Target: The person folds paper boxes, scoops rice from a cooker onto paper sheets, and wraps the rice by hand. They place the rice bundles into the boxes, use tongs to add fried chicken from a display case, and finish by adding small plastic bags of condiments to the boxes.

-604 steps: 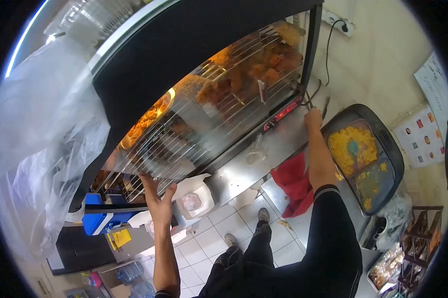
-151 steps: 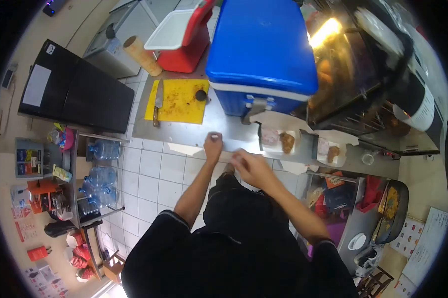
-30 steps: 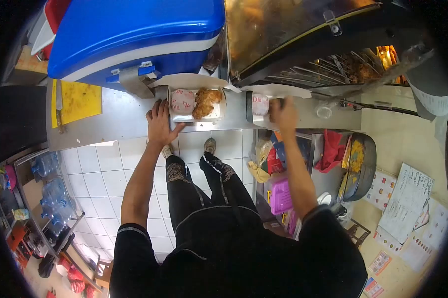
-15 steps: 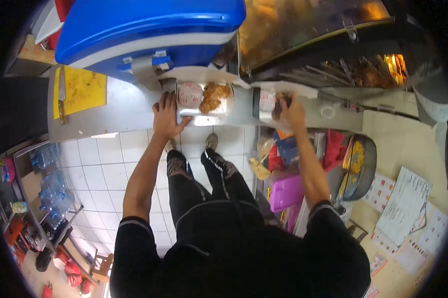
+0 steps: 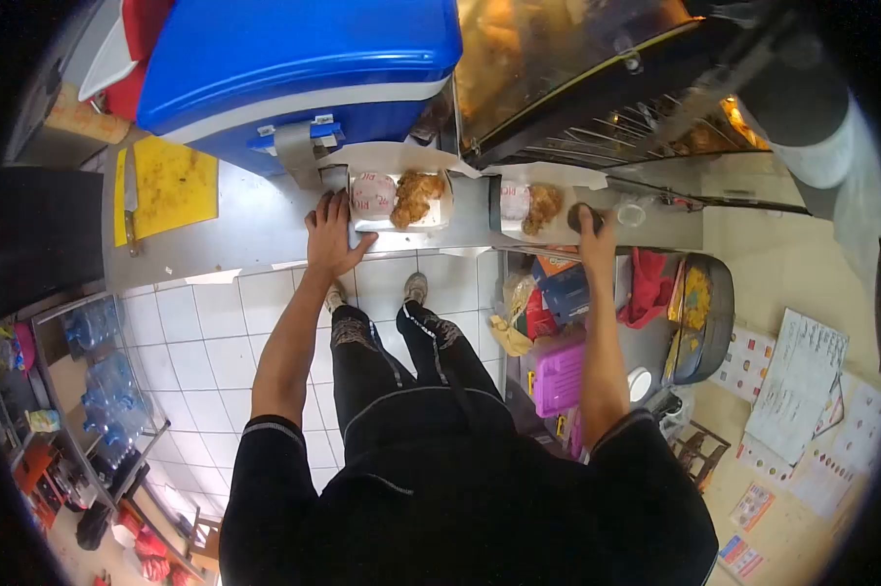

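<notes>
My left hand [image 5: 330, 234] lies at the left side of an open takeaway box [image 5: 399, 229], fingers stretched along its edge and thumb apart. In that box a piece of fried chicken [image 5: 418, 198] sits to the right of a round packet wrapped in red-printed paper [image 5: 372, 193]. A second open box [image 5: 511, 231] to the right has its own fried chicken piece [image 5: 542, 207] and a similar printed packet [image 5: 514, 202]. Just right of this chicken, my right hand [image 5: 600, 237] is closed on a small dark round thing [image 5: 584, 218], whose kind I cannot make out.
A blue cooler box [image 5: 304, 68] stands behind the left box. The lit glass display cabinet [image 5: 558, 68] is at the back right. A knife [image 5: 131, 200] lies on a yellow cutting board [image 5: 177, 190]. A clear round container [image 5: 631, 214] sits near my right hand. Below is a purple crate [image 5: 558, 379].
My right hand has moved right, off the second box, whose chicken piece now shows fully. My left hand stays by the first box. The view has shifted slightly.
</notes>
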The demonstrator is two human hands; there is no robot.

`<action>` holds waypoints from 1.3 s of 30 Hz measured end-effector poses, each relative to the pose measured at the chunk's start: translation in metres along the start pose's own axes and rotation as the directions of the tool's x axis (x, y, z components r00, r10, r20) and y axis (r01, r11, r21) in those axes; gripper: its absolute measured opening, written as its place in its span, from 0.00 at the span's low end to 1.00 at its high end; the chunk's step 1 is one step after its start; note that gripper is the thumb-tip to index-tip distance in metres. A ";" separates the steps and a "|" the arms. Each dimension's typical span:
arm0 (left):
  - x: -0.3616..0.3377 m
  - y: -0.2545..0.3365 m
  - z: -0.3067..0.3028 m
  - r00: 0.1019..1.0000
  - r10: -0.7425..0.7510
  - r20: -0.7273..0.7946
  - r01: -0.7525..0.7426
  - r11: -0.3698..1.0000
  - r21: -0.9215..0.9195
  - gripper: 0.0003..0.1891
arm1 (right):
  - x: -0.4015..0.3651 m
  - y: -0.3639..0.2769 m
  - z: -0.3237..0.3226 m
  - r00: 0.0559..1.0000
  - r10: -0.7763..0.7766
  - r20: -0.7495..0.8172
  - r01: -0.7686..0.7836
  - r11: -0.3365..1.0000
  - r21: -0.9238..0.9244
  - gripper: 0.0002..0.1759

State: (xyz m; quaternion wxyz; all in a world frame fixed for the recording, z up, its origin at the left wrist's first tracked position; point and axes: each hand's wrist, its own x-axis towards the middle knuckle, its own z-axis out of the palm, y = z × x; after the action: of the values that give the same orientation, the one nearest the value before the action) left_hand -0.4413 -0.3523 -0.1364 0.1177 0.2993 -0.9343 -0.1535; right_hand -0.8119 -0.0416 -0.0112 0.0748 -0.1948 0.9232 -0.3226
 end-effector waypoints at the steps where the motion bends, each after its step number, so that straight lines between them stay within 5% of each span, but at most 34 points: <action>1: 0.001 -0.001 0.001 1.000 0.000 0.015 0.000 1.000 -0.022 0.52 | -0.022 -0.037 -0.022 0.999 0.037 -0.017 -0.034 0.985 0.169 0.32; 4: 0.002 0.001 -0.017 0.994 -0.013 0.106 0.023 0.996 -0.091 0.54 | -0.077 -0.080 -0.054 0.983 0.090 0.161 -0.147 0.911 0.387 0.23; 6: -0.011 0.002 -0.011 1.000 -0.018 -0.025 0.013 0.984 -0.178 0.52 | -0.111 -0.084 -0.040 0.938 -0.043 0.345 -0.141 0.859 0.492 0.19; 8: -0.033 0.003 -0.014 0.983 -0.133 -0.122 0.100 0.964 -0.246 0.48 | -0.155 -0.151 -0.011 0.906 -0.088 0.414 -0.070 0.934 0.351 0.17; 9: -0.055 0.010 -0.018 0.959 -0.238 -0.152 0.188 0.939 -0.287 0.46 | -0.170 -0.184 0.006 0.807 0.134 0.575 -0.295 0.935 0.196 0.19; 10: -0.081 0.011 -0.016 0.946 -0.259 -0.195 0.186 0.927 -0.326 0.43 | -0.184 -0.174 0.051 0.836 -0.062 0.545 -0.105 0.957 0.271 0.22; 11: -0.111 0.002 -0.019 0.926 -0.286 -0.246 0.189 0.916 -0.353 0.39 | -0.196 -0.180 0.095 0.792 -0.141 0.594 -0.110 0.924 0.366 0.24; 12: -0.138 -0.008 -0.030 0.928 -0.314 -0.199 0.221 0.897 -0.383 0.37 | -0.205 -0.187 0.141 0.794 -0.293 0.534 0.127 0.937 0.325 0.26; 13: -0.168 -0.016 -0.040 0.930 -0.338 -0.144 0.252 0.873 -0.418 0.34 | -0.217 -0.220 0.167 0.753 -0.239 0.614 0.026 0.942 0.334 0.28; 15: -0.224 -0.060 -0.036 0.890 -0.412 -0.193 0.270 0.820 -0.505 0.29 | -0.232 -0.242 0.253 0.731 -0.358 0.581 0.224 0.930 0.290 0.29; 17: -0.281 -0.119 -0.022 0.768 -0.607 -0.205 0.508 0.771 -0.383 0.28 | -0.237 -0.285 0.307 0.719 -0.485 0.499 0.438 0.872 0.216 0.26; 19: -0.334 -0.159 -0.044 0.692 -0.713 -0.114 0.676 0.695 -0.246 0.27 | -0.235 -0.333 0.339 0.700 -0.478 0.531 0.507 0.856 0.103 0.24; 22: -0.397 -0.194 -0.078 0.628 -0.773 -0.090 0.751 0.633 -0.190 0.23 | -0.220 -0.351 0.409 0.679 -0.636 0.368 0.669 0.742 0.048 0.23; 25: -0.438 -0.189 -0.101 0.566 -0.824 0.015 0.819 0.561 -0.121 0.22 | -0.217 -0.365 0.415 0.755 -0.440 0.486 0.493 0.870 0.022 0.26; 28: -0.446 -0.174 -0.098 0.504 -0.835 0.220 0.864 0.490 -0.119 0.21 | -0.236 -0.369 0.353 0.787 -0.419 0.453 0.379 0.907 0.181 0.30; 31: -0.405 -0.162 -0.083 0.406 -0.723 0.559 0.906 0.400 -0.142 0.20 | -0.257 -0.296 0.300 0.773 -0.509 0.379 0.302 0.820 0.486 0.30; 33: -0.336 -0.141 -0.076 0.501 -0.577 0.645 0.865 0.344 -0.364 0.19 | -0.262 -0.215 0.267 0.773 -0.533 0.343 0.320 0.796 0.514 0.26; 35: -0.256 -0.110 -0.061 0.734 -0.447 0.512 0.672 0.591 -0.447 0.19 | -0.251 -0.137 0.227 0.869 0.003 0.495 -0.175 0.937 0.302 0.25; 36: -0.212 -0.086 -0.059 0.741 -0.400 0.540 0.671 0.485 -0.561 0.19 | -0.246 -0.101 0.203 0.815 0.270 0.513 -0.420 0.885 0.200 0.25; 37: -0.170 -0.056 -0.061 0.747 -0.354 0.563 0.664 0.362 -0.654 0.18 | -0.230 -0.067 0.187 0.891 0.353 0.287 -0.383 0.922 0.056 0.26; 38: -0.131 -0.021 -0.067 0.682 -0.354 0.640 0.702 0.073 -0.708 0.19 | -0.213 0.005 0.216 0.928 0.373 0.021 -0.371 0.910 0.184 0.27; 39: -0.098 0.009 -0.068 0.618 -0.326 0.715 0.686 -0.221 -0.693 0.19 | -0.188 0.008 0.179 0.873 0.488 0.010 -0.457 0.810 0.366 0.27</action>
State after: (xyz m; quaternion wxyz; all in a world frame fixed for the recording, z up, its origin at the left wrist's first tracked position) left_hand -0.3465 -0.3018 -0.0830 0.0791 0.4717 -0.3593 -0.8013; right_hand -0.5953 -0.0605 -0.1534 0.1479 0.0715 0.8705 -0.4640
